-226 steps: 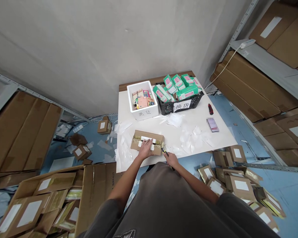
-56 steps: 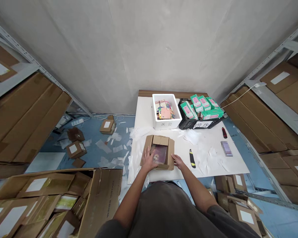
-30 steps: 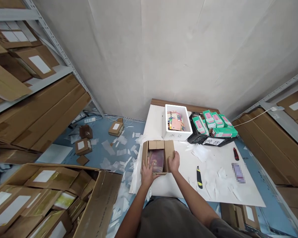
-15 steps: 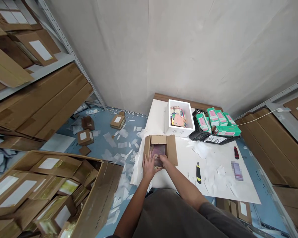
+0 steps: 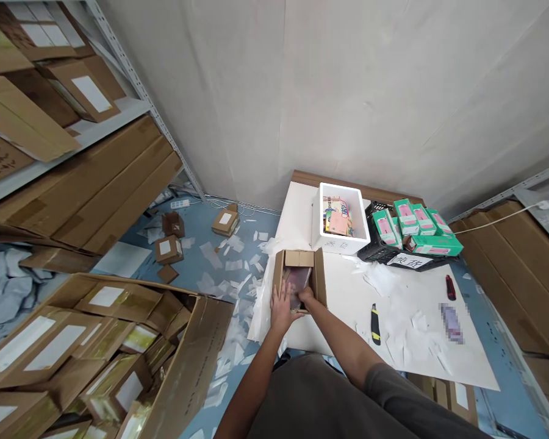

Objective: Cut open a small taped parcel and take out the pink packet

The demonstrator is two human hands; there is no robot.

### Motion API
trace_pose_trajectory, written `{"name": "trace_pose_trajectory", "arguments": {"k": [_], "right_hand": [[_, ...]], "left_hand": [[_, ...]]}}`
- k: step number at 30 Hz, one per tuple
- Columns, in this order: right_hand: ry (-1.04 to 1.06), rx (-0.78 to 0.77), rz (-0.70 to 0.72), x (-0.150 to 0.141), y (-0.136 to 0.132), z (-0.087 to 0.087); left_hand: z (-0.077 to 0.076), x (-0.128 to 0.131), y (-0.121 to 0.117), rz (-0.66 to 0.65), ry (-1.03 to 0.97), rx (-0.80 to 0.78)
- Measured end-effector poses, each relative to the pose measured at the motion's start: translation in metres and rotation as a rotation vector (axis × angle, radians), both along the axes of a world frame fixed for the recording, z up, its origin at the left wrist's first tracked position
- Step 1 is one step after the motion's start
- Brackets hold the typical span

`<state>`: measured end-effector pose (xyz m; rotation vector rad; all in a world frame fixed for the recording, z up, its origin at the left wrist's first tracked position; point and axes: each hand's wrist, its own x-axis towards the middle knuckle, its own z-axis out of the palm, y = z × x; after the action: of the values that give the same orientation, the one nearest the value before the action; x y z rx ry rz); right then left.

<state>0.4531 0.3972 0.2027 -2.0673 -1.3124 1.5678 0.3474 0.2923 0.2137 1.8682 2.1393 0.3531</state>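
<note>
An open cardboard box (image 5: 320, 277) stands on the white table with its flaps folded out. Inside lies a flat, purplish, shiny package (image 5: 299, 278), now slanted, with a dark gap along its right side. My left hand (image 5: 282, 306) rests at the box's near left part, fingers stretched and spread over the package's edge. Down in the gap at the right is my right hand (image 5: 306, 296), against the package; its fingertips are hidden, so any grip cannot be made out.
Behind the box stand a white foam box (image 5: 319, 235) of colourful packets and a black crate (image 5: 370, 249) of green boxes (image 5: 437, 245). A yellow-black cutter (image 5: 375, 324) and a red cutter (image 5: 450, 288) lie to the right. A large carton (image 5: 205, 341) of parcels is at left.
My right hand has reached deeper into the box, and the package has turned to a slant with a gap at its right. The whole view has shifted slightly.
</note>
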Motion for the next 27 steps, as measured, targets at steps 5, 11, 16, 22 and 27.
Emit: {"name": "trace_pose_trajectory", "arguments": {"k": [5,11,16,22,27], "right_hand": [[0.062,0.076,-0.018,0.006,-0.012,0.029],[0.343,0.317,0.014,0.070,-0.032,0.079],[0.550,0.471,-0.170,0.165,-0.054,0.113],[0.645,0.266,-0.427,0.246,-0.061,0.073],[0.361,0.082,-0.277,0.263,-0.040,0.012]], "left_hand": [[0.003,-0.003,-0.001,0.062,0.014,0.068],[-0.002,-0.014,-0.001,0.024,0.028,0.145],[-0.006,-0.023,0.001,-0.016,0.043,0.200],[0.001,-0.030,0.001,-0.102,0.076,0.180],[0.022,-0.027,-0.005,-0.083,0.080,0.124]]}}
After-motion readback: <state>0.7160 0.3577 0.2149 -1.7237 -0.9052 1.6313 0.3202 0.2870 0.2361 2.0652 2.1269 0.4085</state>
